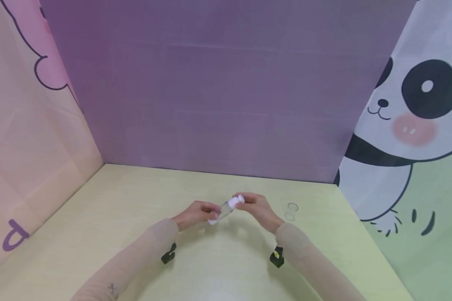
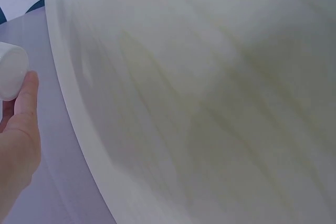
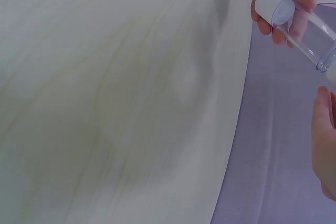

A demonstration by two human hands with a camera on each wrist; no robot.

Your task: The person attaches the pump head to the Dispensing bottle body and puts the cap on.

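A clear cylindrical bottle with a white base and a white pump-like top is held up at a slant over the table, top end toward the right. My left hand grips its lower end by the white base, thumb on the near side. At the other end, my right hand pinches the white top between thumb and fingers. The right wrist view shows the clear body as see-through, with no contents visible. In the left wrist view the round white base sits against the left fingers.
A clear, open-ended cap lies on the pale wooden table, right of my right hand. A purple cloth wall rises behind the table. Printed cloth panels, one with a panda, border both sides.
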